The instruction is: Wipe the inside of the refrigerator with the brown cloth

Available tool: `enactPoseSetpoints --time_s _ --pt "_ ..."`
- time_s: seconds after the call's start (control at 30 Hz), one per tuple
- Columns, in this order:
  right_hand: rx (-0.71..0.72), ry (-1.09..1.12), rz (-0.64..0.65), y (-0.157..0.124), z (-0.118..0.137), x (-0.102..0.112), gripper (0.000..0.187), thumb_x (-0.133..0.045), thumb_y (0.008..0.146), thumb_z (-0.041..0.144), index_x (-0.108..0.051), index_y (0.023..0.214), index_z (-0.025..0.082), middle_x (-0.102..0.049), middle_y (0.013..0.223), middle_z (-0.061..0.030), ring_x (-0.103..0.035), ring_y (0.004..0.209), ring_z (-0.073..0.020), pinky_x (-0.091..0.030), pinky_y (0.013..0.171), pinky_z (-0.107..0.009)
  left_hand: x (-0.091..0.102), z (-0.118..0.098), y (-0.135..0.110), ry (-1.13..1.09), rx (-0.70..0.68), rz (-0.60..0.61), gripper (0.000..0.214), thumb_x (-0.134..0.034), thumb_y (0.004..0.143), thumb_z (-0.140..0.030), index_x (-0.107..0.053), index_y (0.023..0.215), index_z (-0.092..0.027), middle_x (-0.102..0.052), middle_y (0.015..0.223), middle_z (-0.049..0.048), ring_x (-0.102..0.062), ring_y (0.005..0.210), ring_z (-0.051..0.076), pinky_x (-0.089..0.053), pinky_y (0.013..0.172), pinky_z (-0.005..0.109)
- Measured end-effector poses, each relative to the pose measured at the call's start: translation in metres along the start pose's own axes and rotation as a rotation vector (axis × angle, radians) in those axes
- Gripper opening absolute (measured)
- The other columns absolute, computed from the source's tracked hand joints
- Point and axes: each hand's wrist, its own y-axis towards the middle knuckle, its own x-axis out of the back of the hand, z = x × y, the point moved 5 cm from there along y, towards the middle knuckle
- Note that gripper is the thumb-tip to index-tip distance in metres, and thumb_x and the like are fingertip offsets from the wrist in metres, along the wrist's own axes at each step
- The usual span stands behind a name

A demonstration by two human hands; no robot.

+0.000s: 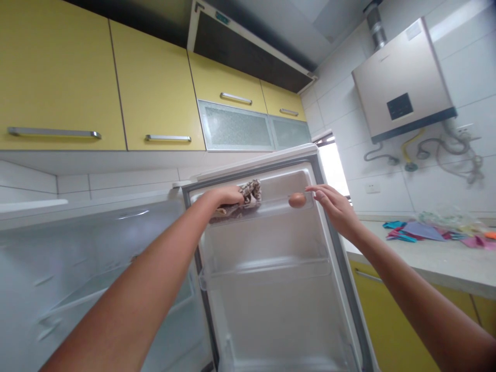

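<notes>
The fridge door (279, 310) stands open in front of me, its inner side white with shelves. My left hand (225, 197) is closed on a patterned brown-and-white cloth (251, 192), pressed against the door's top shelf (271, 206). A brown egg (297, 200) sits in that top shelf to the right of the cloth. Just right of the egg is my right hand (335, 206), fingers stretched toward it; whether they touch it I cannot tell. It holds nothing.
The open fridge body (77, 279) lies to the left. Yellow wall cabinets (116, 88) hang above. At the right, a pale counter (434, 258) carries colourful cloths (418, 231). A water heater (403, 82) with hoses is on the tiled wall.
</notes>
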Motion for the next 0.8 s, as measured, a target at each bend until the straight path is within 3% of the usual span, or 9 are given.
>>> enactPoseSetpoints --time_s 0.13,0.3,0.43,0.57,0.8 --pt "0.000 -0.007 -0.003 0.000 0.000 0.000 0.047 -0.039 0.099 0.059 -0.071 0.111 0.027 -0.068 0.119 -0.0077 -0.064 0.111 -0.0273 -0.051 0.097 -0.046 0.016 0.037 -0.011 0.113 0.087 0.038 0.020 -0.075 0.048 -0.006 -0.060 0.052 -0.018 -0.057 0.045 -0.0002 -0.058 0.056 0.018 -0.042 0.056 0.028" --pt "0.021 -0.011 -0.001 0.000 0.002 -0.001 0.046 -0.039 0.099 0.058 -0.071 0.112 0.027 -0.068 0.120 -0.0079 -0.062 0.116 -0.0275 -0.050 0.099 -0.046 0.019 0.043 -0.028 0.035 0.155 0.089 0.018 -0.078 0.057 -0.022 -0.061 0.055 -0.020 -0.058 0.046 0.0015 -0.056 0.051 0.019 -0.039 0.051 0.030" --pt "0.002 -0.010 -0.008 0.000 0.001 -0.002 0.045 -0.040 0.099 0.058 -0.071 0.112 0.027 -0.068 0.120 -0.0079 -0.062 0.117 -0.0275 -0.050 0.099 -0.046 0.007 0.034 -0.037 -0.131 0.211 0.155 0.015 -0.068 0.065 -0.036 -0.063 0.060 -0.023 -0.066 0.057 0.0060 -0.061 0.053 0.023 -0.041 0.049 0.034" --pt "-0.006 -0.014 -0.013 0.000 0.001 -0.002 0.044 -0.041 0.099 0.057 -0.071 0.111 0.026 -0.068 0.120 -0.0081 -0.062 0.117 -0.0274 -0.050 0.098 -0.045 -0.005 0.018 -0.033 -0.248 0.181 0.182 0.011 -0.065 0.065 -0.035 -0.063 0.065 -0.024 -0.069 0.063 0.0058 -0.063 0.056 0.023 -0.044 0.050 0.034" --pt "0.003 -0.030 -0.018 -0.001 0.004 -0.003 0.045 -0.039 0.099 0.057 -0.071 0.110 0.027 -0.068 0.120 -0.0078 -0.061 0.118 -0.0275 -0.051 0.095 -0.043 -0.027 -0.036 -0.025 -0.279 0.055 0.226 0.014 -0.064 0.062 -0.034 -0.066 0.070 -0.023 -0.071 0.063 0.0065 -0.064 0.058 0.024 -0.049 0.050 0.036"
